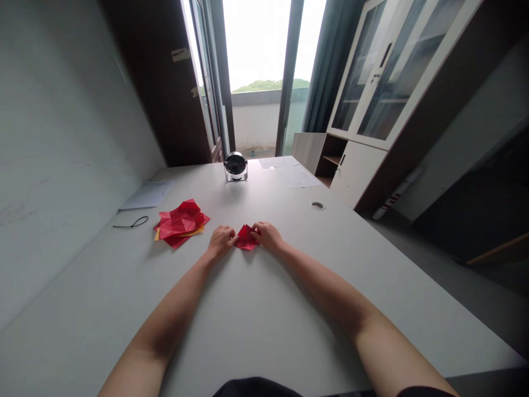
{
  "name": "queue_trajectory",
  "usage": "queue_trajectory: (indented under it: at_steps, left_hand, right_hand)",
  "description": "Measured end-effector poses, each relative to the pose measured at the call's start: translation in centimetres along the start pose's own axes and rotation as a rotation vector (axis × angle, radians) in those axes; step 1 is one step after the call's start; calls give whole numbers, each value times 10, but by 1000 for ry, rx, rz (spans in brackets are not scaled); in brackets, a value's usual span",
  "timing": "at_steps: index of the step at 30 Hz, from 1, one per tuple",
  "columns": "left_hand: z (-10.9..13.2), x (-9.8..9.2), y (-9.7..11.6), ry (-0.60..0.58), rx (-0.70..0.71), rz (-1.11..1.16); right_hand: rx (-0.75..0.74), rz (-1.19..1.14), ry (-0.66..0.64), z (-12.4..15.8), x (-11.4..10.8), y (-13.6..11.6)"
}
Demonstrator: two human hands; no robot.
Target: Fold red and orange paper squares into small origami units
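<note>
A small piece of folded red paper (247,241) lies on the white table (256,320), between my two hands. Its upper edge rises in a point, and creases run across it. My left hand (222,240) pinches the paper's left corner between thumb and fingers. At the other side, my right hand (268,236) grips the upper right part, with the thumb over the front and the fingers partly hidden behind. To the left of my left hand sits a loose pile of creased red paper sheets (182,219), with yellow-orange paper (194,232) showing beneath.
A black looped cord (139,221) and white sheets (146,194) lie at the left. A small round black-and-silver fan-like device (236,167) stands at the back. More papers (303,177) and a tape roll (318,205) are at the right. Beyond the right edge stands a cabinet (359,171).
</note>
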State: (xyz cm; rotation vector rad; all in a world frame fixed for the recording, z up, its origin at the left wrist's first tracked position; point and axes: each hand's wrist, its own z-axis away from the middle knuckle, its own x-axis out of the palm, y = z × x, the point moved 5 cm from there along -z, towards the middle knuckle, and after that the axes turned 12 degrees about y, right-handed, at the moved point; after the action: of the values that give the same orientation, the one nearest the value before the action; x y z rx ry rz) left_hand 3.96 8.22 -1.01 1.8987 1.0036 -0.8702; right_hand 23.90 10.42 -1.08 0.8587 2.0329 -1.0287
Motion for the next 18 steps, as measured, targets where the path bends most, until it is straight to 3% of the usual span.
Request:
queue_trajectory:
  at_steps: [10, 18]
  left_hand:
    - [1, 3, 13, 26, 133, 59]
    - [4, 22, 13, -173, 234, 5]
  right_hand:
    - [-54, 139, 21, 3, -5, -9]
    - [-102, 124, 15, 4, -6, -11]
